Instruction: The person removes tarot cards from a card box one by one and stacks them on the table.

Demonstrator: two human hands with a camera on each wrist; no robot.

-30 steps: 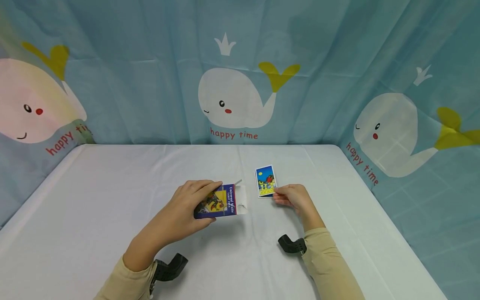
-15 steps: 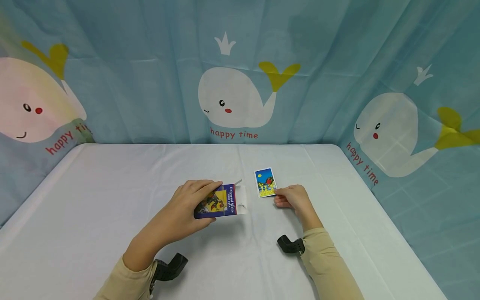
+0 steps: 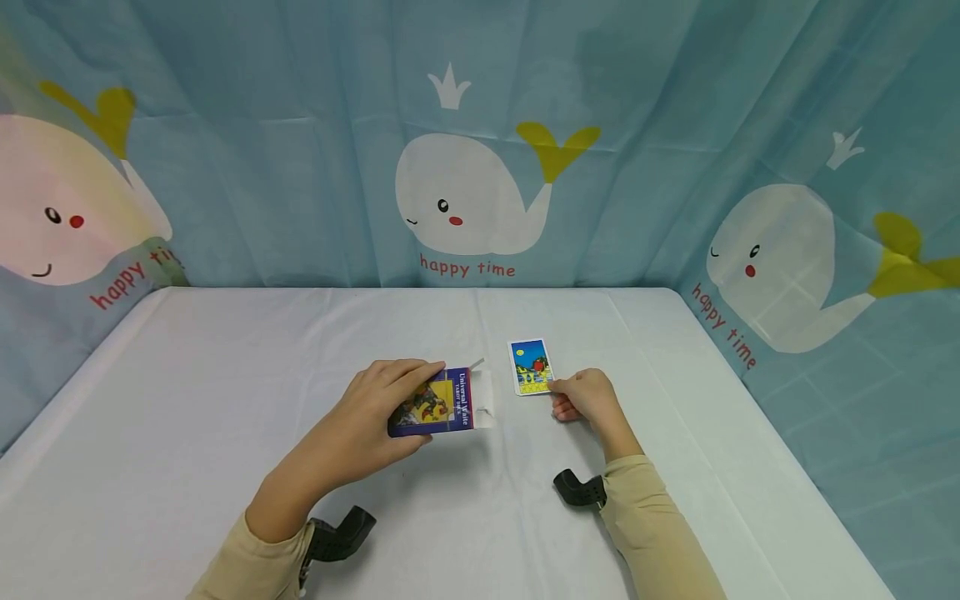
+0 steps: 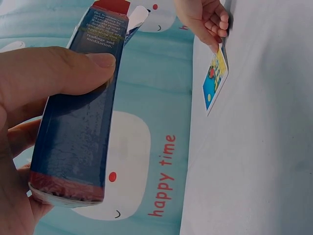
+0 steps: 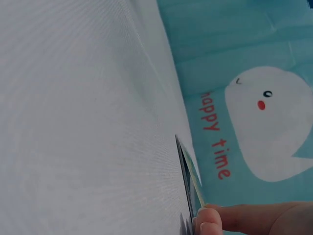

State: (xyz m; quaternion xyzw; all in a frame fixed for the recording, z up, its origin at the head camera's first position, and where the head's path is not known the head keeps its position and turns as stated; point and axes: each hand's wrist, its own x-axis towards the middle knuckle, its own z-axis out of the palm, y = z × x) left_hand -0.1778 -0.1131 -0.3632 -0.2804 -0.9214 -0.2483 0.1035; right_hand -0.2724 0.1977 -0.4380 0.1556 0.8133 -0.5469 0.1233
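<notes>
In the head view my left hand (image 3: 371,417) grips a blue and yellow tarot card box (image 3: 435,406), held above the table with its white end flap folded out to the right. The left wrist view shows the thumb across the box's narrow printed side (image 4: 78,127). To the right, my right hand (image 3: 596,407) pinches the lower right corner of a tarot card (image 3: 531,365) with a blue sky and yellow ground. In the right wrist view that card (image 5: 192,171) tilts up at a slight angle over dark thin card edges lying on the cloth.
A white cloth covers the table (image 3: 225,400). Behind and beside it hangs a blue curtain (image 3: 300,192) printed with whales. A black wrist camera (image 3: 341,536) sits on the left forearm, another black camera (image 3: 579,488) on the right.
The pinched card has shifted slightly toward me, and the lower card edge that showed beneath it is now covered in the head view. My left hand and the box have stayed put.
</notes>
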